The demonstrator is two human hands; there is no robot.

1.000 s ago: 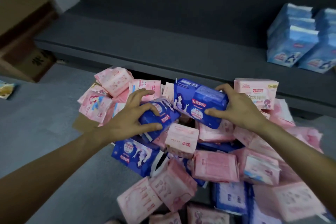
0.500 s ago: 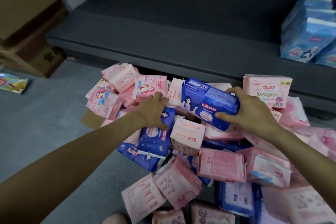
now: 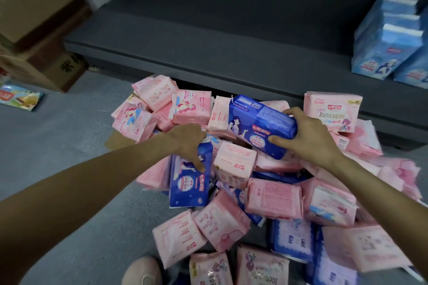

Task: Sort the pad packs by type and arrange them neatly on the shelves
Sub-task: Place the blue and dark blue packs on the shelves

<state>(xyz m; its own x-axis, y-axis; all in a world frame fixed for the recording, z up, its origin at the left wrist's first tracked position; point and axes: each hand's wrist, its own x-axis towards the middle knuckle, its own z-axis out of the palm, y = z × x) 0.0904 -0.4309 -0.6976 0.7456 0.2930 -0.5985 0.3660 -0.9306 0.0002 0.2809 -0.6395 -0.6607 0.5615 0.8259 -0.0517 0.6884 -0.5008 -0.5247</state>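
Our right hand (image 3: 308, 141) had its grip closed round a dark blue pack (image 3: 259, 122), thumb under and fingers over its far end, lifted above the heap of pink packs (image 3: 273, 201) on the floor (image 3: 58, 146) before the shelf's front edge. Our left hand (image 3: 188, 141) curled on a second blue pack (image 3: 188, 185) standing in the heap. Light blue packs (image 3: 384, 48) stood at the right end of the shelf (image 3: 208, 53)
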